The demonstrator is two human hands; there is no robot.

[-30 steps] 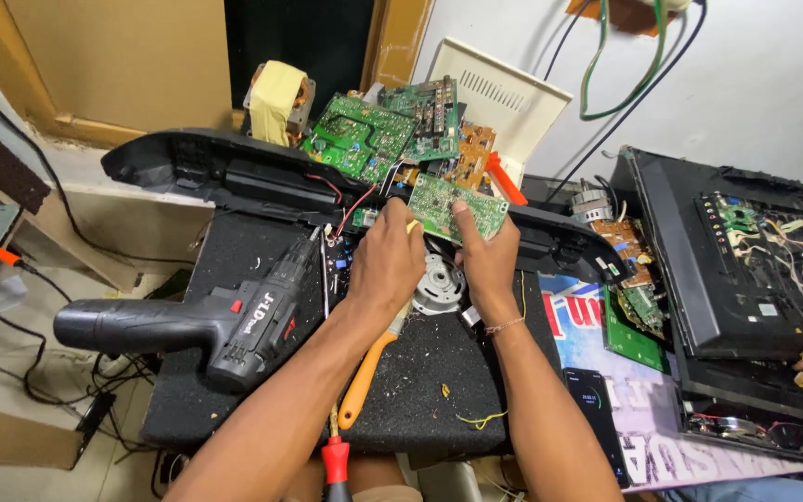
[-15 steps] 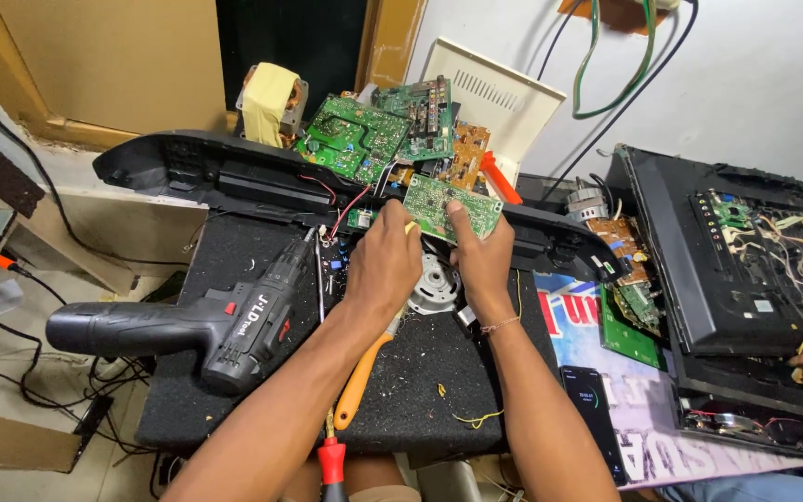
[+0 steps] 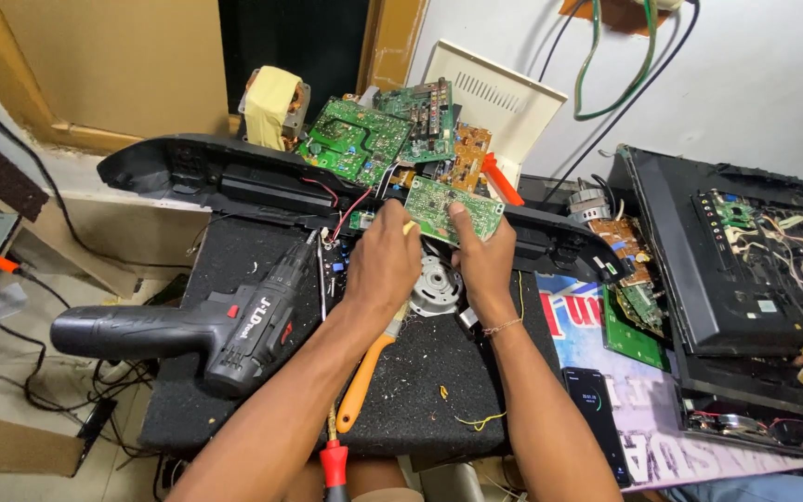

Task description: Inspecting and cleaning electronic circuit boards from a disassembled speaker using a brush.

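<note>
Small green rectangular circuit board (image 3: 453,209) is lying at the far edge of the black felt-covered speaker cabinet (image 3: 234,279), and I am pinching it with both hands: my left hand (image 3: 385,260) is gripping its left end, my right hand (image 3: 482,256) its near right edge. Its long axis is running left to right, just beyond my knuckles. A black cordless drill (image 3: 206,325) is resting to the left, an orange-handled screwdriver (image 3: 364,381) is lying near my left wrist.
</note>
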